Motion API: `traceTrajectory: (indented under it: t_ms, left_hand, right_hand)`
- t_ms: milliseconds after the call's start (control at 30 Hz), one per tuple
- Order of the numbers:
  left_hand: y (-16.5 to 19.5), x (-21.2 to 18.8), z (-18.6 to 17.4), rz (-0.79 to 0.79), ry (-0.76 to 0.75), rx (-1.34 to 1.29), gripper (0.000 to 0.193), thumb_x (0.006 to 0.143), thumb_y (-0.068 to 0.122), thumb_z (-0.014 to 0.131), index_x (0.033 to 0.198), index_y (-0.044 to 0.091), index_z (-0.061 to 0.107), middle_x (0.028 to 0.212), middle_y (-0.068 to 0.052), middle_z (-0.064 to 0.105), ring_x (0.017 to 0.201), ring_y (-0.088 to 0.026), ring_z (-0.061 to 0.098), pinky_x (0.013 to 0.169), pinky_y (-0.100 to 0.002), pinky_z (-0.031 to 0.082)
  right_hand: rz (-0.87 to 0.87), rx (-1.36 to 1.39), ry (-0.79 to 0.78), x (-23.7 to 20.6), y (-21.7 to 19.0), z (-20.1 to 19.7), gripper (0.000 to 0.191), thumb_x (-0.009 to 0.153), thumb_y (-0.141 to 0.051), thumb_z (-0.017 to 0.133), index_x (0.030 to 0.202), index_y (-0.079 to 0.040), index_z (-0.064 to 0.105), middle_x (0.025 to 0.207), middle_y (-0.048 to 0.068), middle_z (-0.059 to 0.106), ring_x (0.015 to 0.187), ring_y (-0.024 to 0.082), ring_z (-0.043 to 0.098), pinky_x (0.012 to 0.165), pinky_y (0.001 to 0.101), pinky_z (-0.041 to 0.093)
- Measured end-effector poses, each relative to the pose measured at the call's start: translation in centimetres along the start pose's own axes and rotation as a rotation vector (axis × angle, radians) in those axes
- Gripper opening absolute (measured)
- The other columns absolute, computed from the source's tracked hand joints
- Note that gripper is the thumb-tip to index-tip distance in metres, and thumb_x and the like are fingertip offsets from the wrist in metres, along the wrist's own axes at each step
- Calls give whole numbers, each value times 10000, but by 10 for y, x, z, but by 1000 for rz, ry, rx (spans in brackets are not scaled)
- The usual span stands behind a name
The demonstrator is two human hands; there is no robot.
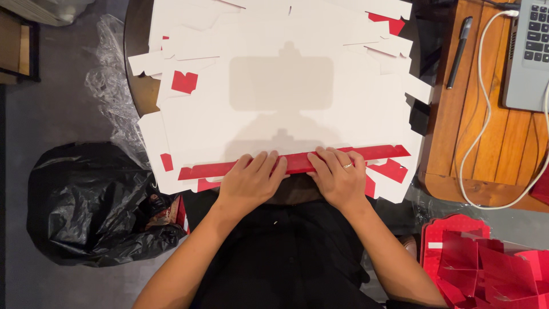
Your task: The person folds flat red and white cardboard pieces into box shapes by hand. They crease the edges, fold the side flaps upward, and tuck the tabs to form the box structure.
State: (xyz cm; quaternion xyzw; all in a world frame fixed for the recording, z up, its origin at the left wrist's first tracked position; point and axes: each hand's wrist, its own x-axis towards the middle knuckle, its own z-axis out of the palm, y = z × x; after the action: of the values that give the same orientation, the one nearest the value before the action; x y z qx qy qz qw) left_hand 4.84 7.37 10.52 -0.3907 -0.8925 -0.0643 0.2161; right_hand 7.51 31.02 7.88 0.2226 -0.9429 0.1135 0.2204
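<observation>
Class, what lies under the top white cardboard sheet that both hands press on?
More flat white cardboard sheets, some with red flaps, fan out beneath it on a dark round table. How many sheets is hidden.

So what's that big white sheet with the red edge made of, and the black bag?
The flat white sheet with the red folded edge looks like matte cardboard: stiff, die-cut tabs. The crumpled black bag looks like thin glossy plastic: shiny wrinkles.

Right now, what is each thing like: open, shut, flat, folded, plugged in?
Top cardboard sheet: flat, its red flap folded up.
Left hand: pressing the flap.
Right hand: pressing the flap.
Black bag: open.
Laptop: open, white cable plugged in.
Pen: lying flat.
</observation>
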Motion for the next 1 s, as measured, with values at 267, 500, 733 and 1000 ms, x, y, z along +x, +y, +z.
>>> traceTrajectory:
  t_ms: [267, 500, 733, 1000]
  left_hand:
    - [-1, 0, 0, 11, 35, -8, 178, 880, 138, 709, 1035, 51, 708, 1074, -70, 731, 948, -169, 694, 697, -277, 497]
    - [-1, 5, -10, -24, -35, -31, 189, 808, 107, 698, 992, 62, 703, 850, 7, 618, 789, -134, 608, 664, -268, 472]
    - [-3, 13, -16, -61, -65, -52, 122, 820, 125, 686, 931, 79, 665, 800, 3, 543, 763, -138, 569, 645, -277, 444]
    - [-10, 18, -17, -75, -127, -78, 77, 809, 134, 676, 849, 95, 622, 784, -10, 527, 735, -154, 551, 608, -293, 414]
  right_hand:
    - [7, -30, 22, -11, 4, 14, 326, 802, -329, 778, 1065, -142, 733, 1109, 17, 718, 981, 211, 673, 903, 454, 424]
    - [6, -22, 27, -14, 7, 20, 317, 799, -350, 776, 1037, -145, 739, 1047, 10, 708, 923, 202, 656, 892, 437, 424]
    - [8, -17, -5, -5, 4, 15, 310, 808, -358, 760, 1016, -128, 740, 1031, 7, 707, 918, 197, 644, 866, 417, 435]
    - [26, 17, -85, 12, -1, 4, 329, 783, -359, 765, 987, -103, 733, 948, 16, 686, 851, 207, 630, 784, 389, 433]
